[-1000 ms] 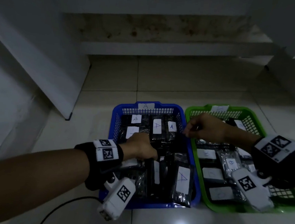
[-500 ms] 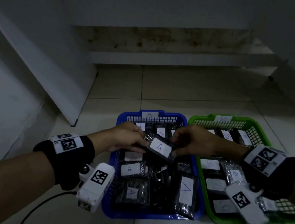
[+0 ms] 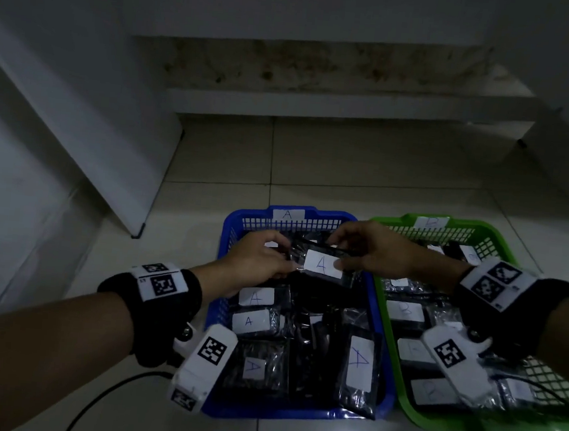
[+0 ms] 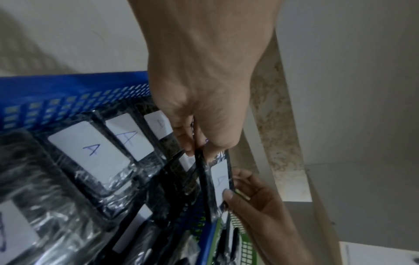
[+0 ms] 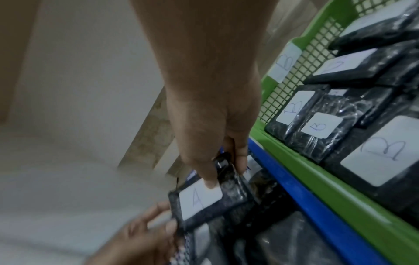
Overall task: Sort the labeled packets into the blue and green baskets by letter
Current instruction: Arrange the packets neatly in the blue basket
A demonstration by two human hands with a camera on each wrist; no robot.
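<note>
1. Packet (image 3: 323, 265) marked "A", black with a white label, is held up over the far part of the blue basket (image 3: 227, 241), clear of the packets lying inside it
2. The left hand (image 3: 254, 264) pinches the packet's left edge between thumb and fingers; the left wrist view shows the fingers (image 4: 188, 143) closed on its rim
3. The right hand (image 3: 372, 254) grips the right end, thumb pressed on the white label and the other fingers curled behind the packet
4. The blue basket carries an "A" tag on its far wall and is filled with black packets labelled "A"
5. The green basket (image 3: 500, 248) stands just beside it on the right, touching along the rims, and holds packets labelled "B"; its far wall bears a "B" tag
6. Both baskets sit on a pale tiled floor (image 3: 350, 159), and a dark cable (image 3: 102, 398) trails on the floor below the left forearm
</note>
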